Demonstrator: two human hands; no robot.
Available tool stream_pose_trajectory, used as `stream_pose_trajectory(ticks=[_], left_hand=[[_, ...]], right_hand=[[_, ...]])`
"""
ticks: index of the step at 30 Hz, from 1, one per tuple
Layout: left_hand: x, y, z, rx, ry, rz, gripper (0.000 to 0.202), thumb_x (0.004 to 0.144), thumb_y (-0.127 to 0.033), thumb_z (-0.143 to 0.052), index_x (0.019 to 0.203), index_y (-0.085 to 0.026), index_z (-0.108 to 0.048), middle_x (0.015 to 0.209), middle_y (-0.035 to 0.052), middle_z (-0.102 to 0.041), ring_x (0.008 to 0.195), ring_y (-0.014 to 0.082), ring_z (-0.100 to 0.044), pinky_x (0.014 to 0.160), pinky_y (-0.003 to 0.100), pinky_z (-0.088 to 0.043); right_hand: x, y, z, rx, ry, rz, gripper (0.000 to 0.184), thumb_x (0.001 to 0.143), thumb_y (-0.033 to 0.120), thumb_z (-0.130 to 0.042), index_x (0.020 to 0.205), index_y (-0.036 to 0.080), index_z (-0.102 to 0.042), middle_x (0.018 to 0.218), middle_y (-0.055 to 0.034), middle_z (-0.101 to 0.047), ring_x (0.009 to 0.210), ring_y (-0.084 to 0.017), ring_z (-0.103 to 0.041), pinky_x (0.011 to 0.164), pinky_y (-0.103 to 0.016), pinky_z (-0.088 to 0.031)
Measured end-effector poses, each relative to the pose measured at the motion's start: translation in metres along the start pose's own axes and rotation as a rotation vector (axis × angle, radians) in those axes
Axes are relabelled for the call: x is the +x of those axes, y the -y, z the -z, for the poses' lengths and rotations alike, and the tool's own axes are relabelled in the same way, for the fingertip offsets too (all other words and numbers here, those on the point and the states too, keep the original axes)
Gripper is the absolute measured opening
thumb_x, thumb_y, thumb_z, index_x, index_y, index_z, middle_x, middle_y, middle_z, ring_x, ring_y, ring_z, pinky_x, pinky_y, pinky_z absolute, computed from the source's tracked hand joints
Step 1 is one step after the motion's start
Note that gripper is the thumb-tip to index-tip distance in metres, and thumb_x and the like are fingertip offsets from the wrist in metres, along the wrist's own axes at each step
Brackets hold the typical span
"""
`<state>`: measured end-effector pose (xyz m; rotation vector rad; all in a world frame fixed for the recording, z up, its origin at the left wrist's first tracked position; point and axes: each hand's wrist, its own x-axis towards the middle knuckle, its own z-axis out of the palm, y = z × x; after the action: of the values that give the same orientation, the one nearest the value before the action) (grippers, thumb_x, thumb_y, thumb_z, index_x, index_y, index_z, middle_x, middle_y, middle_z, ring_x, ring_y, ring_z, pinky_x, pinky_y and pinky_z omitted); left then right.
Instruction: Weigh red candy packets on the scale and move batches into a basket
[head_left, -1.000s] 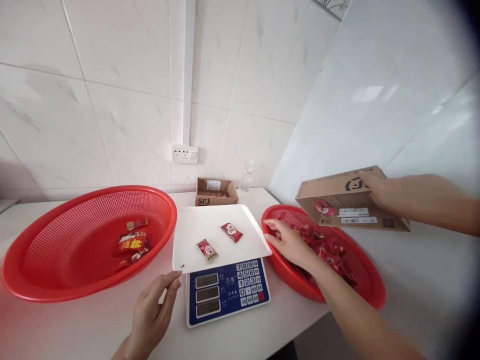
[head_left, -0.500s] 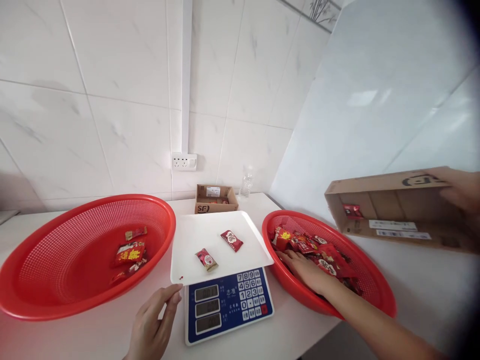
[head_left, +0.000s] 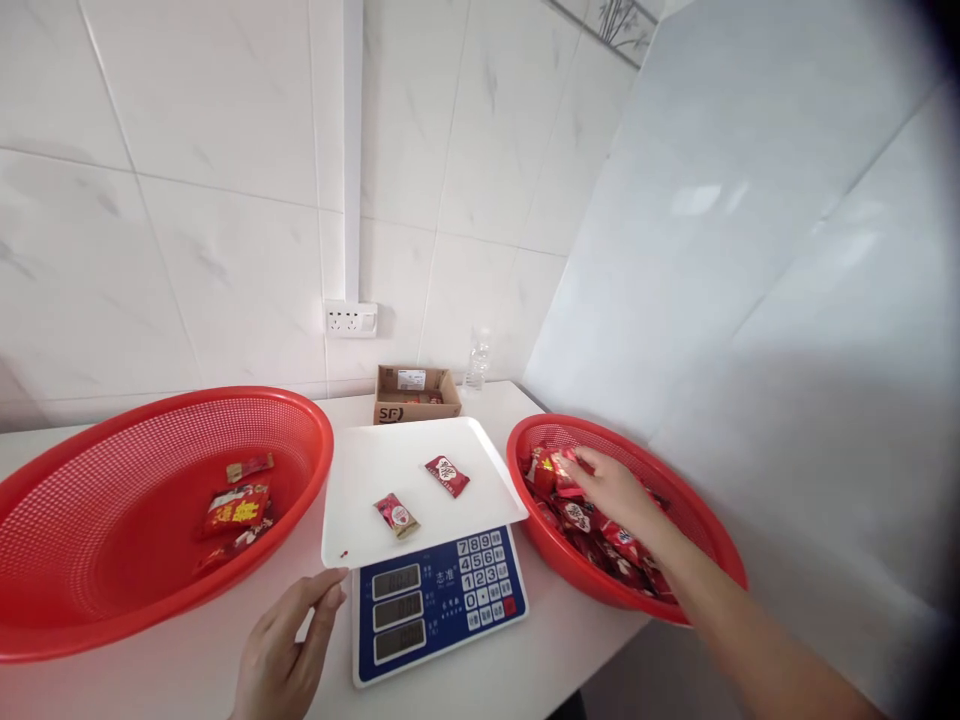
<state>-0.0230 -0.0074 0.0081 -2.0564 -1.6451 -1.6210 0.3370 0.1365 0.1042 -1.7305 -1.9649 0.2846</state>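
Two red baskets stand on the white table (head_left: 555, 620): the left basket (head_left: 142, 500) has only a few packets (head_left: 238, 507) at its right side, the right basket (head_left: 577, 577) has a big heap (head_left: 607, 540). Between them is the scale (head_left: 442, 615), with the white tray (head_left: 405, 455) above its far part. The right hand (head_left: 619, 500) reaches over the right basket, fingers toward far left; the left hand (head_left: 281, 640) is just beside the near left corner of the tray, loosely curled, with nothing seen in it. At the right fingertips is one red packet (head_left: 564, 475), on the far left part of the heap, so the right hand is much nearer to it. These fingers are half bent and seem to touch it; whether they grip it, I cannot tell, and its long axis is unclear. On the tray lie, apart, the near packet (head_left: 397, 515) and the far packet (head_left: 448, 475), both pointing from far left to near right.
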Motion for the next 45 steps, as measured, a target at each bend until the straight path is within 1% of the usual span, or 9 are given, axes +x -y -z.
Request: stream_pose_trajectory(ticks=[6,9,11,16,21,27,33,39,45], left_hand=[[0.0,0.001,0.0,-0.007,-0.009,0.023,0.022,0.09,-0.038,-0.048,0.092,-0.022,-0.063,0.067,-0.0007,-0.07,0.059,0.0121,-0.068,0.056,0.016,-0.052],[0.003,-0.003,0.001,0.001,-0.019,0.032,0.024,0.09,-0.038,-0.047,0.09,-0.021,-0.063,0.065,0.0,-0.069,0.056,0.0122,-0.067,0.053,0.016,-0.052],[0.004,-0.005,0.002,0.001,-0.023,0.032,0.024,0.09,-0.038,-0.046,0.09,-0.02,-0.063,0.064,0.0004,-0.069,0.055,0.0124,-0.067,0.05,0.016,-0.051],[0.006,-0.008,0.002,-0.003,-0.025,-0.008,0.022,0.091,-0.035,-0.046,0.089,-0.02,-0.062,0.063,-0.0003,-0.069,0.055,0.0113,-0.067,0.052,0.016,-0.051],[0.007,-0.01,0.002,-0.007,-0.003,0.007,0.024,0.09,-0.036,-0.046,0.088,-0.019,-0.063,0.064,0.0011,-0.07,0.055,0.0125,-0.067,0.051,0.017,-0.051],[0.005,-0.009,0.003,-0.019,0.023,0.042,0.025,0.091,-0.035,-0.045,0.09,-0.019,-0.063,0.063,0.001,-0.069,0.056,0.0126,-0.067,0.051,0.018,-0.051],[0.004,-0.009,0.003,-0.021,0.033,0.038,0.02,0.09,-0.032,-0.047,0.092,-0.02,-0.062,0.065,-0.0007,-0.068,0.057,0.0109,-0.066,0.053,0.016,-0.05],[0.003,-0.007,0.001,-0.027,0.035,0.055,0.023,0.09,-0.033,-0.046,0.09,-0.019,-0.064,0.065,0.0016,-0.069,0.058,0.0132,-0.067,0.054,0.019,-0.052],[0.002,-0.005,0.0,-0.034,0.03,0.026,0.018,0.089,-0.028,-0.048,0.092,-0.019,-0.063,0.065,0.0004,-0.069,0.058,0.0122,-0.067,0.056,0.017,-0.052]], right_hand=[[-0.004,0.074,-0.045,0.378,0.321,0.148,0.031,0.084,0.047,-0.048,0.085,0.019,-0.062,0.084,-0.0017,-0.067,0.076,-0.018,-0.061,0.065,-0.027,-0.044],[-0.001,0.099,-0.069,0.375,0.446,0.217,0.028,0.084,0.045,-0.05,0.083,0.02,-0.062,0.079,0.0001,-0.067,0.071,-0.016,-0.06,0.062,-0.025,-0.043],[0.002,0.109,-0.076,0.243,0.418,0.235,0.027,0.082,0.046,-0.053,0.086,0.022,-0.063,0.083,0.0,-0.068,0.075,-0.016,-0.061,0.064,-0.025,-0.043],[0.011,0.113,-0.082,-0.066,0.252,0.237,0.03,0.085,0.042,-0.05,0.106,0.024,-0.062,0.104,-0.0057,-0.066,0.088,-0.021,-0.06,0.07,-0.03,-0.042],[0.007,0.115,-0.087,-0.148,0.306,0.329,0.028,0.086,0.032,-0.051,0.108,0.023,-0.065,0.111,-0.0073,-0.063,0.104,-0.024,-0.054,0.083,-0.033,-0.04],[-0.006,0.115,-0.073,-0.226,0.363,0.313,0.023,0.084,0.028,-0.052,0.099,0.023,-0.069,0.106,-0.0087,-0.065,0.098,-0.026,-0.058,0.077,-0.034,-0.042],[-0.019,0.125,-0.073,-0.178,0.396,0.378,0.035,0.087,0.034,-0.049,0.12,0.028,-0.061,0.117,-0.0077,-0.059,0.108,-0.026,-0.053,0.083,-0.034,-0.042],[-0.024,0.13,-0.069,-0.164,0.461,0.449,0.029,0.089,0.031,-0.044,0.101,0.025,-0.07,0.11,-0.0089,-0.06,0.103,-0.026,-0.052,0.079,-0.036,-0.043],[-0.008,0.135,-0.079,0.033,0.365,0.427,0.047,0.082,0.017,-0.046,0.129,0.018,-0.052,0.128,-0.01,-0.051,0.118,-0.024,-0.044,0.099,-0.038,-0.037]])
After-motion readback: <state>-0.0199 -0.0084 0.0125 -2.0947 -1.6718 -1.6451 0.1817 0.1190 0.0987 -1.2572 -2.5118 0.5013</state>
